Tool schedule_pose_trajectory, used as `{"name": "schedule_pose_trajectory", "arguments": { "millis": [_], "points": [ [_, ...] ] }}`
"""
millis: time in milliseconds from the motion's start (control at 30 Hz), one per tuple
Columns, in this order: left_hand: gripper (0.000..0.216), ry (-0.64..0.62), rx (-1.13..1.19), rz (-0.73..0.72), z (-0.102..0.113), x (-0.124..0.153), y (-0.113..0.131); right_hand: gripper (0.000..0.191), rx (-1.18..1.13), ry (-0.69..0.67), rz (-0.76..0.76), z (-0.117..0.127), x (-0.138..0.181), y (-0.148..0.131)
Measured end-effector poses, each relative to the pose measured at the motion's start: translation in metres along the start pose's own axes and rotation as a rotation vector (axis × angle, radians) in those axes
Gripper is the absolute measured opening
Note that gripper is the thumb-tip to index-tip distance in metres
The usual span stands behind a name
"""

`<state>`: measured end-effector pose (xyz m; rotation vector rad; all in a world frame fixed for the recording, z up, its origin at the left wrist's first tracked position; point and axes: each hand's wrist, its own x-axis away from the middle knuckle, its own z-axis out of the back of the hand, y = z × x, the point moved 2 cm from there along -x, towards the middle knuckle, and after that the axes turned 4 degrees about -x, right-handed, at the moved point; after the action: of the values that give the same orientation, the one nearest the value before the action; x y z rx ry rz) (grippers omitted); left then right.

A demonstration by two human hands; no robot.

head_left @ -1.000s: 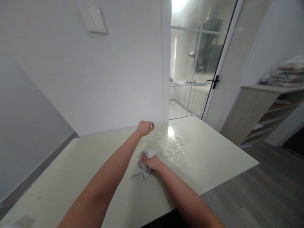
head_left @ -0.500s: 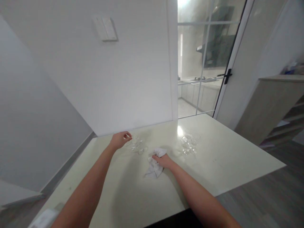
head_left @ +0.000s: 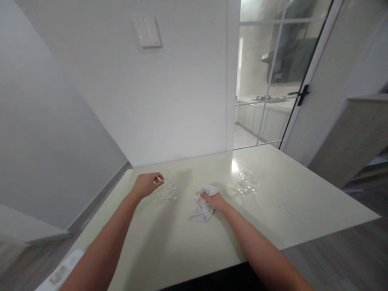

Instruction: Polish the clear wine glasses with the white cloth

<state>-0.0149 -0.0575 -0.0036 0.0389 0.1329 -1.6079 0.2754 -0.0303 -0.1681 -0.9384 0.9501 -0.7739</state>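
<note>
My right hand (head_left: 214,200) is closed around a crumpled white cloth (head_left: 203,210), whose lower end spreads on the pale table (head_left: 194,246). At the left, my left hand (head_left: 148,183) has its fingers curled in a loose pinch beside a group of clear glasses (head_left: 169,190). Its fingertips reach the nearest glass outlines; what they hold, if anything, is too transparent to make out. Another group of clear glasses (head_left: 247,182) stands to the right of the cloth.
A white wall with a switch plate (head_left: 148,32) rises behind the table. At the back right is a glazed door with a black handle (head_left: 302,95). A white object (head_left: 62,268) lies at the table's lower left, partly behind my left forearm. A wooden cabinet (head_left: 348,133) stands at the right.
The view has shifted, so the wall, door and table appear farther right. My left hand appears slightly lower and farther left beside the glasses. My right hand keeps its grip on the cloth.
</note>
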Motion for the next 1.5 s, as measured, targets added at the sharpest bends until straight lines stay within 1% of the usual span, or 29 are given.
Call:
{"name": "schedule_pose_trajectory", "arguments": {
  "millis": [233, 500, 700, 867, 967, 1033, 1167, 1267, 1400, 1467, 1500],
  "points": [
    [0.03, -0.021, 0.021, 0.033, 0.006, 0.015, 0.003, 0.02, -0.005, -0.011, 0.019, 0.001, 0.001, -0.006],
    [0.031, -0.075, 0.031, 0.067, 0.012, 0.016, 0.008, 0.023, 0.019, -0.012, -0.048, 0.002, 0.005, -0.004],
    [0.04, -0.12, 0.005, 0.071, 0.014, 0.017, 0.006, 0.021, 0.046, 0.005, -0.041, 0.002, 0.003, -0.004],
    [0.049, -0.093, -0.01, 0.07, 0.022, 0.019, 0.005, 0.021, 0.011, -0.002, -0.02, 0.001, 0.003, -0.003],
    [0.053, -0.035, -0.051, 0.099, 0.03, 0.019, 0.006, 0.021, 0.022, -0.011, -0.004, 0.002, 0.002, -0.004],
    [0.055, -0.029, -0.069, 0.123, 0.034, 0.017, 0.006, 0.021, 0.038, -0.016, -0.005, 0.002, 0.002, -0.006],
    [0.06, -0.14, -0.049, 0.135, 0.029, 0.013, 0.007, 0.021, 0.045, -0.011, 0.012, 0.003, 0.002, -0.012],
    [0.059, -0.175, -0.037, 0.15, 0.024, 0.014, 0.007, 0.02, 0.034, -0.021, 0.022, 0.002, 0.002, -0.012],
    [0.061, -0.097, -0.08, 0.189, 0.027, 0.018, 0.014, 0.02, 0.045, -0.011, 0.019, 0.001, 0.001, -0.008],
    [0.062, -0.059, -0.05, 0.154, 0.032, 0.019, 0.026, 0.019, 0.049, -0.011, 0.023, 0.0, 0.001, -0.008],
    [0.062, -0.052, -0.017, 0.113, 0.036, 0.018, 0.035, 0.018, 0.051, -0.012, 0.026, 0.0, 0.001, -0.009]
  ]
}}
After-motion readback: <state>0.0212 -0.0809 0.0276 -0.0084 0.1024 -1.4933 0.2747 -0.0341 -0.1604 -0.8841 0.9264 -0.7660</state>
